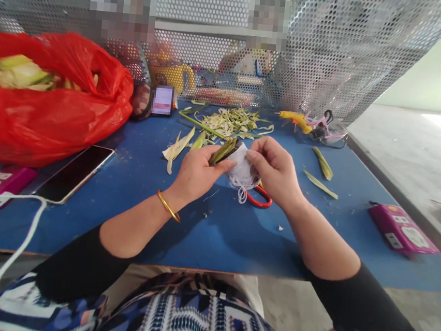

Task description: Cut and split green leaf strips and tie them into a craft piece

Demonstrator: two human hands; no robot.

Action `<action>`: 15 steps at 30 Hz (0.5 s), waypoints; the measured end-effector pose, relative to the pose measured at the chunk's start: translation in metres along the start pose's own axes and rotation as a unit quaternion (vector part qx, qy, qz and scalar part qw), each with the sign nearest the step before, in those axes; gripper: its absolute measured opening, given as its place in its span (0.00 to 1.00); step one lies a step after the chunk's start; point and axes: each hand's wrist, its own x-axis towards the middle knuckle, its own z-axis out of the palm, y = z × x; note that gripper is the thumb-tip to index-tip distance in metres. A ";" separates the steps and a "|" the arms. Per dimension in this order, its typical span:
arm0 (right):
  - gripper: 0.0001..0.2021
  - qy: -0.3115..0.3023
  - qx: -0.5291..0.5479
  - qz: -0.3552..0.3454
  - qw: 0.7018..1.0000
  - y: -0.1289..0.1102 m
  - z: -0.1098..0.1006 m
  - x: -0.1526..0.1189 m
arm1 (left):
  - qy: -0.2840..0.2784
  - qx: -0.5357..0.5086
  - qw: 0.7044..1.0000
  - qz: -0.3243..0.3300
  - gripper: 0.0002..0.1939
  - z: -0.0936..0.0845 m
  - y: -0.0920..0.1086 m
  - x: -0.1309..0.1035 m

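My left hand (197, 169), with a gold bangle on its wrist, is closed round a folded green-brown husk piece (223, 151) and the edge of a bundle of white thread (244, 174). A dark strip shows between the husk and the thread. My right hand (274, 164) pinches at the right side of the thread, fingertips pressed together. Loose loops of thread hang below the bundle. Under my hands, red-handled scissors (262, 203) lie on the blue table, their blades hidden. Pale husk strips (178, 148) rest just beyond my left hand.
A red plastic bag (101, 107) of husks stands at left, near a phone (75, 175) and white cable (36, 215). Husk scraps (232, 121) are heaped at the back before a perforated metal screen (208, 8). Purple packs (401, 230) lie at both sides; a yellow tool (295, 120) lies back right.
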 end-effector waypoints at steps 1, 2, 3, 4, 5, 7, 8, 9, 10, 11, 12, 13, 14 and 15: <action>0.10 0.003 0.013 0.000 1.000 0.001 0.000 0.000 | 0.001 -0.006 1.000 0.000 0.11 0.000 0.000 0.000; 0.11 0.006 0.020 -0.004 1.000 0.001 0.000 0.001 | 0.002 -0.011 1.000 0.000 0.11 -0.001 -0.001 0.000; 0.12 0.010 0.023 -0.011 1.000 0.002 0.000 0.001 | 0.003 -0.016 1.000 0.000 0.11 -0.001 -0.001 0.000; 0.13 0.016 0.024 -0.018 0.999 0.002 0.000 0.001 | 0.003 -0.021 1.000 0.000 0.11 -0.001 -0.001 0.000; 0.13 0.022 0.024 -0.025 0.999 0.002 0.000 0.001 | 0.004 -0.028 1.000 -0.001 0.11 -0.001 -0.001 0.000; 0.14 0.031 0.023 -0.038 0.999 0.002 -0.001 0.001 | 0.007 -0.041 0.999 -0.004 0.11 -0.001 -0.002 0.000; 0.15 0.034 0.022 -0.043 0.998 0.001 -0.001 0.001 | 0.009 -0.046 0.999 -0.004 0.11 -0.001 -0.002 0.000; 0.14 0.033 0.021 -0.046 0.998 0.001 -0.002 0.001 | 0.011 -0.050 0.999 -0.004 0.11 -0.001 -0.003 0.000; 0.14 0.028 0.020 -0.049 0.998 0.001 -0.003 0.002 | 0.012 -0.054 0.998 -0.003 0.12 -0.001 -0.003 0.000; 0.13 0.019 0.019 -0.052 0.998 0.000 -0.005 0.002 | 0.013 -0.059 0.998 -0.002 0.12 -0.001 -0.003 0.001; 0.12 0.004 0.016 -0.058 0.998 -0.001 -0.007 0.002 | 0.014 -0.065 0.998 -0.002 0.12 -0.001 -0.003 0.001; 0.11 -0.012 0.010 -0.066 0.998 -0.002 -0.009 0.003 | 0.015 -0.071 0.997 -0.001 0.13 -0.002 -0.003 0.001; 0.10 -0.029 0.001 -0.077 0.997 -0.003 -0.012 0.003 | 0.016 -0.077 0.997 0.000 0.13 -0.002 -0.002 0.001; 0.09 -0.042 -0.013 -0.088 0.995 -0.005 -0.015 0.003 | 0.019 -0.080 0.997 0.000 0.14 -0.003 -0.002 0.002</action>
